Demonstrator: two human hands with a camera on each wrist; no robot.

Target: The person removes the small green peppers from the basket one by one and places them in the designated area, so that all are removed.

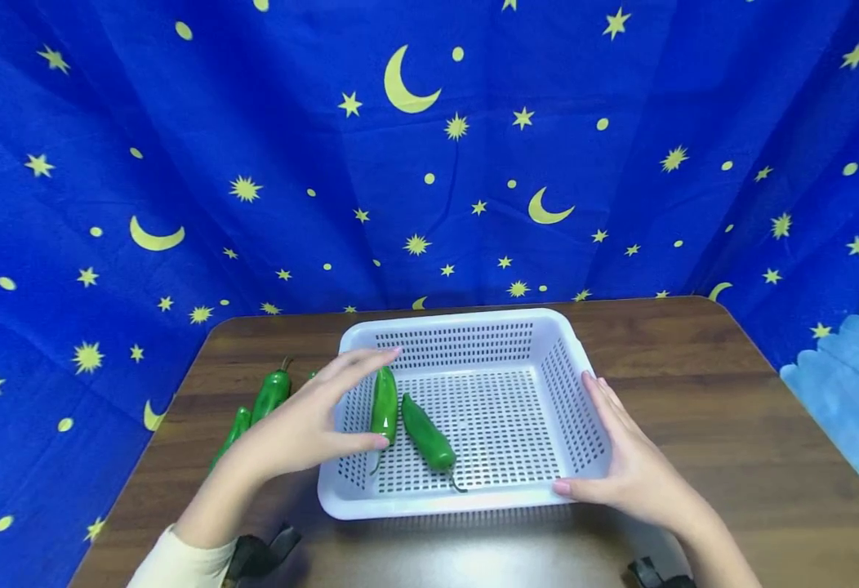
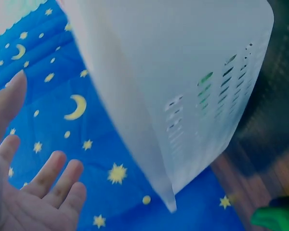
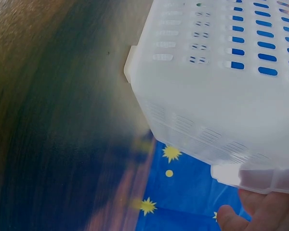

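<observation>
A white perforated plastic basket [image 1: 474,502] stands on the table, holding two green chili peppers. One pepper [image 1: 384,404] leans along the left side; the other pepper [image 1: 427,433] lies slanted beside it, stem toward the front. My left hand [image 1: 319,420] is over the basket's left rim, thumb and fingers spread apart, the thumb tip overlapping the lower end of the left pepper in the head view. In the left wrist view this hand [image 2: 38,192] shows nothing in its grasp. My right hand [image 1: 638,465] holds the basket's front right corner, fingers along the right rim, thumb on the front rim.
More green peppers [image 1: 273,392] lie on the brown wooden table [image 1: 694,367] left of the basket, partly hidden by my left forearm. A blue curtain [image 1: 474,163] with yellow moons and stars hangs behind the table. Light blue fabric [image 1: 856,392] is at the far right.
</observation>
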